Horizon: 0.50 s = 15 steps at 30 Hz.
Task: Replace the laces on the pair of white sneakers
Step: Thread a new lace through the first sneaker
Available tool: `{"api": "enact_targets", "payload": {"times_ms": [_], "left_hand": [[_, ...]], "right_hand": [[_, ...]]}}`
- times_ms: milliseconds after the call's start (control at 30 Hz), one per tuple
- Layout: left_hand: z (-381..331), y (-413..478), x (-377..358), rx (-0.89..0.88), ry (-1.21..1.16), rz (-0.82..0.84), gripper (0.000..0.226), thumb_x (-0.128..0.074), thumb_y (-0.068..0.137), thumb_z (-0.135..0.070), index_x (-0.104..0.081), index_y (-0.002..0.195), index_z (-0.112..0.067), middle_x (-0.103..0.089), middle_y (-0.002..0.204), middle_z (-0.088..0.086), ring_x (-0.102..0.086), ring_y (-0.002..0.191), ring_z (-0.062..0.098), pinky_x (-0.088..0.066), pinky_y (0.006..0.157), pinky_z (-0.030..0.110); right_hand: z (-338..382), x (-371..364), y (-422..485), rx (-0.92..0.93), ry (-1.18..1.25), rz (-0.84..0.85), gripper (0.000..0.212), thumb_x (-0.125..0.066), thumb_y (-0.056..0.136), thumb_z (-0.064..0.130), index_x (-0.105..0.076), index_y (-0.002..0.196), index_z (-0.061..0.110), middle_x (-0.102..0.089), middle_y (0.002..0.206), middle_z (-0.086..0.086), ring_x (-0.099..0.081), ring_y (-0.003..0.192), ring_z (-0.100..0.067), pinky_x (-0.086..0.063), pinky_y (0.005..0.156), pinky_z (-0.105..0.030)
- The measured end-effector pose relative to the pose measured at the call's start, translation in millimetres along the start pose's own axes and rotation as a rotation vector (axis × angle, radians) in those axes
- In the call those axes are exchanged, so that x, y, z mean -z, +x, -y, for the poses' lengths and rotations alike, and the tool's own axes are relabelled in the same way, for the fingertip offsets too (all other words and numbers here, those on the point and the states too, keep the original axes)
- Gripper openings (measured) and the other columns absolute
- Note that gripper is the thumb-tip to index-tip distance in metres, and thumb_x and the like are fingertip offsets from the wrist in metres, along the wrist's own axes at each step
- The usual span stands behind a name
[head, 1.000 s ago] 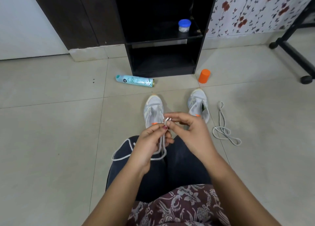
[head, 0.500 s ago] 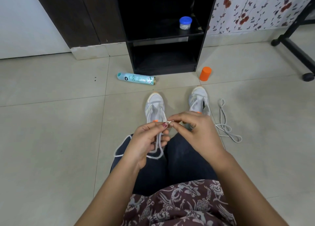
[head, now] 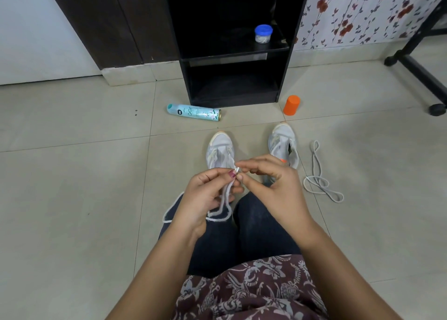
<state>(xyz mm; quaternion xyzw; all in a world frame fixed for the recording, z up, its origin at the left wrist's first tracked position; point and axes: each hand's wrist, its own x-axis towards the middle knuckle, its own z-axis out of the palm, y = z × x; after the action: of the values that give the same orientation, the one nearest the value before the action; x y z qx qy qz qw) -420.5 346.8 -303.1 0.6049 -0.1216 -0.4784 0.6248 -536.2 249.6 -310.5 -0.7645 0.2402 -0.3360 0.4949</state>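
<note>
Two white sneakers stand on the tiled floor beyond my knees, the left sneaker [head: 219, 151] partly behind my hands and the right sneaker [head: 282, 142] further right. My left hand [head: 205, 196] pinches a white lace [head: 219, 214] near its ends, and the lace loops down over my dark trouser leg. My right hand [head: 271, 186] pinches the lace tips from the other side, fingertips touching the left hand's. A second, grey-white lace [head: 319, 178] lies loose on the floor to the right of the right sneaker.
A teal spray can [head: 193, 112] lies on its side in front of a black shelf unit [head: 232, 41] that holds a blue-lidded jar [head: 263, 33]. An orange cup [head: 291, 105] stands upside down by the shelf. A black wheeled stand leg [head: 420, 73] crosses the far right.
Both hands stay together on the lace tips. The right hand has shifted slightly right, and the view has tilted a little.
</note>
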Motion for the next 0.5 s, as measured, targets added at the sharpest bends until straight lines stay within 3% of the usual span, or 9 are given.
{"api": "enact_targets", "payload": {"times_ms": [100,200,267,400,500], "left_hand": [[1.2,0.9,-0.8,0.036,-0.053,0.020,0.015,-0.062,0.088,-0.015,-0.071,0.095,-0.007,-0.073,0.088,0.012,-0.070,0.086,0.028,-0.055,0.082,0.037],[1.8,2.1,-0.3,0.038,-0.071,0.015,0.013,-0.063,0.087,-0.015,-0.072,0.091,-0.007,-0.071,0.085,0.011,-0.068,0.081,0.024,-0.053,0.084,0.038],[2.7,3.2,0.1,0.033,-0.056,0.013,0.011,-0.064,0.086,-0.015,-0.072,0.088,-0.007,-0.070,0.078,0.008,-0.067,0.074,0.019,-0.052,0.084,0.037],[3.1,7.0,1.6,0.050,-0.026,0.049,0.013,-0.068,0.080,-0.020,-0.071,0.083,-0.008,-0.068,0.071,0.005,-0.065,0.069,0.015,-0.054,0.080,0.035],[4.5,9.6,3.2,0.088,-0.013,0.081,0.023,-0.071,0.069,-0.027,-0.071,0.080,-0.008,-0.068,0.070,0.005,-0.065,0.064,0.014,-0.056,0.078,0.034]], "right_hand": [[-3.8,-5.2,-3.1,0.012,0.004,-0.046,0.024,-0.074,0.082,0.013,-0.073,0.101,0.027,-0.067,0.093,0.010,-0.065,0.093,-0.006,-0.046,0.082,-0.014],[-11.1,-7.5,-4.8,0.073,-0.126,-0.071,0.022,-0.070,0.085,0.018,-0.073,0.105,0.027,-0.065,0.095,0.010,-0.063,0.096,-0.011,-0.049,0.084,-0.023],[-15.2,-9.1,-5.6,0.017,-0.099,-0.057,0.022,-0.070,0.085,0.019,-0.073,0.105,0.030,-0.065,0.098,0.010,-0.061,0.101,-0.012,-0.047,0.087,-0.025],[-6.3,-9.4,-2.9,-0.275,0.434,0.029,0.020,-0.066,0.083,0.001,-0.074,0.097,0.014,-0.068,0.101,0.002,-0.063,0.102,-0.004,-0.046,0.085,-0.017],[-5.9,-6.0,-0.3,-0.426,0.578,0.068,0.017,-0.065,0.082,0.001,-0.073,0.097,0.006,-0.073,0.103,-0.001,-0.065,0.103,-0.008,-0.047,0.087,-0.017]]}}
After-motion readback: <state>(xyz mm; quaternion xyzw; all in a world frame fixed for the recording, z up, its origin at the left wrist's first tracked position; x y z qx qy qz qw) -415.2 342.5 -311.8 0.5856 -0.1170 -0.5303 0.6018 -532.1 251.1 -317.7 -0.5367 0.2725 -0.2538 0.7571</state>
